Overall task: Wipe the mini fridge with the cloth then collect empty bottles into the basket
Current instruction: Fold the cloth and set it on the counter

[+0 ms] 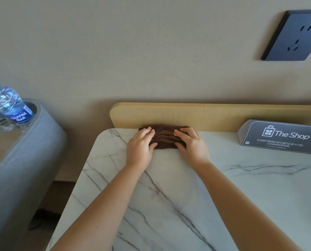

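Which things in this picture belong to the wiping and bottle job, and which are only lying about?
For the job:
- brown cloth, held by left hand and right hand
- marble top under the cloth
- water bottles
- grey container, perhaps the basket

Lying about:
- "The Shop" sign
- wall socket
- wooden back panel
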The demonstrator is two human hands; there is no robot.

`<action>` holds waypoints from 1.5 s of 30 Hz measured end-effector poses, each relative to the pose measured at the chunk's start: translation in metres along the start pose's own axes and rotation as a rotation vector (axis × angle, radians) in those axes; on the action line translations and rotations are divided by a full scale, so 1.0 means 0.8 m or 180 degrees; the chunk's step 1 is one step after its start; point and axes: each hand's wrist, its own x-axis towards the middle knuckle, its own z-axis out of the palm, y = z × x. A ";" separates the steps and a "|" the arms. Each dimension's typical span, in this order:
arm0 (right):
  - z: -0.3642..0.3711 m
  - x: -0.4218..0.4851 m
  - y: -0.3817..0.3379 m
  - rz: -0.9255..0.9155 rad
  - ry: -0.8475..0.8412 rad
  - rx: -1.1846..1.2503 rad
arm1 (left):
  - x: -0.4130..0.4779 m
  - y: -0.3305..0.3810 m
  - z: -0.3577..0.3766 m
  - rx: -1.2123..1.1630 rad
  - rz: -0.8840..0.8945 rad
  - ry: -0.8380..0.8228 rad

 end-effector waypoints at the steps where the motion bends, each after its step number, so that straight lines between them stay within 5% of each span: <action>1: -0.001 0.000 -0.002 0.0051 -0.0048 0.0005 | 0.001 0.002 -0.001 0.0040 -0.0024 -0.0082; 6: -0.021 -0.012 -0.015 0.0267 -0.0427 -0.0093 | -0.014 0.008 -0.019 0.0262 -0.0053 -0.0339; 31: -0.134 -0.332 -0.150 0.0537 0.0101 -0.0705 | -0.317 0.115 -0.156 0.0074 0.0180 -0.0054; 45: -0.130 -0.484 -0.335 0.0838 -0.0063 -0.0990 | -0.499 0.077 -0.285 -0.0158 0.0143 -0.0465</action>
